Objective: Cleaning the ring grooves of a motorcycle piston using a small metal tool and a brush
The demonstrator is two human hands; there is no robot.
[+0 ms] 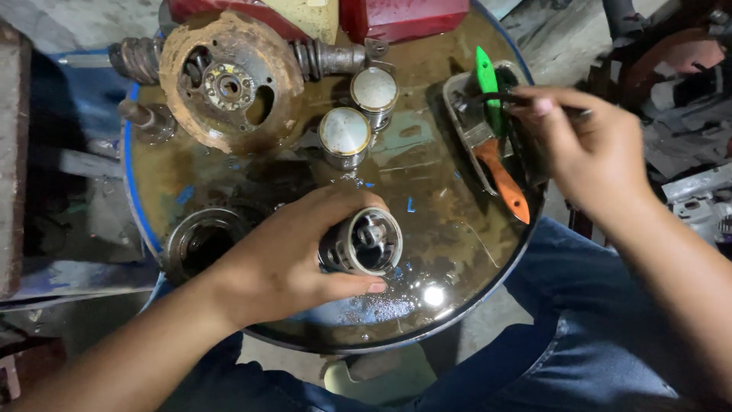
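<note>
Big oily drum-top desk [427, 229], w/ a rusty round engine plate [229, 80] at the back. Two pistons [345, 133] stand upright near the middle. Left hand [290, 259] has fingers wrapped around a hollow piston [364, 243] lying on its side, front centre. Right hand [591, 149] pinches a thin dark tool [503, 98] over the tray [457, 114] w/ the orange-handled brush [499, 172].

Counting around the round drum top [427, 229]: three pistons in all, two standing upright [345, 134] [375, 91] near its middle, one lying on its side [364, 241] toward the near edge. One rusty flywheel disc [229, 80] at the far left. One small tray [465, 122] on the right rim, holding two brushes, orange-handled [503, 179] and green-handled [486, 80]. Two hands over it.
</note>
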